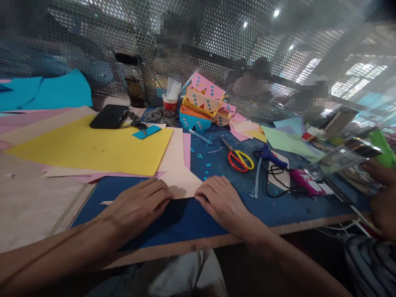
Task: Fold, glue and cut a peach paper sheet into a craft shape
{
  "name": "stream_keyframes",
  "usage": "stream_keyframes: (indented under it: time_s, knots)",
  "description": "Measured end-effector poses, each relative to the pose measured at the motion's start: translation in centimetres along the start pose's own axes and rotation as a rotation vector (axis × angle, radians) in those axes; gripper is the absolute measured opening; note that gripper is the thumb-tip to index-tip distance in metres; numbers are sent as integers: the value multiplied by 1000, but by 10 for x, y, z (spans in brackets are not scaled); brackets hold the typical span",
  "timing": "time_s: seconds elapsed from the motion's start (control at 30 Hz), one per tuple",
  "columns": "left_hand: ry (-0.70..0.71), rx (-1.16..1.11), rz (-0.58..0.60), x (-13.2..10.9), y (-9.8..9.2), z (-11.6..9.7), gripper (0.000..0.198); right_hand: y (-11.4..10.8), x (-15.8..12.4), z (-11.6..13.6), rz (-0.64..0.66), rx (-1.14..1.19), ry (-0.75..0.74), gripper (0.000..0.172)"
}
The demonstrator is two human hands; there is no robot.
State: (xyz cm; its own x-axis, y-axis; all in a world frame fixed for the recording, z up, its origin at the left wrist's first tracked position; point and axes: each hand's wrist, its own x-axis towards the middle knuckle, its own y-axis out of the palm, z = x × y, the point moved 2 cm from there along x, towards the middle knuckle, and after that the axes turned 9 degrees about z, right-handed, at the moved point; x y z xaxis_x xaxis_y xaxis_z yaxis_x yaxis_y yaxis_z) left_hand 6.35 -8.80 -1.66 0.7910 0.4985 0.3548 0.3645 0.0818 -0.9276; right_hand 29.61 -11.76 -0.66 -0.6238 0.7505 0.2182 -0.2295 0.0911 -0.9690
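Between my two hands is a pale peach sheet of paper point(182, 183), its near edge raised slightly off the blue table top point(173, 225). My left hand point(151, 198) is closed on the sheet's left near corner, fingers curled over it. On the right near corner, my right hand point(218, 198) pinches the paper between thumb and fingers. The fingertips' undersides are hidden. Just behind the left hand lies a yellow sheet point(123, 148) on top of peach and pink sheets. Beyond the right hand rest scissors point(239, 160) with red and yellow handles.
A blue glue gun point(272, 156) with a black cord and a pink power strip point(306, 181) lie at right. Behind are folded paper pieces point(201, 103), a red cup point(170, 102), a phone point(109, 116), keys point(137, 121) and a jar point(133, 82). A perforated metal screen point(102, 45) stands behind.
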Motion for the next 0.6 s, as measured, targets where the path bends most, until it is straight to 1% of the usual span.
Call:
stream_keyframes:
  time_s: [0.13,0.23,0.37,0.6]
  knots:
    - [-62,-79,64,-3,3,5,21,1,-1,-2,21,31,16,16]
    - [-78,-150,72,-5,3,9,21,2,-1,-4,21,84,29,14]
    - [-105,-227,87,-4,-1,9,23,1,-3,-6,-3,166,41,16]
    - [-106,-219,95,-4,-3,12,27,-1,-3,-8,15,237,61,15]
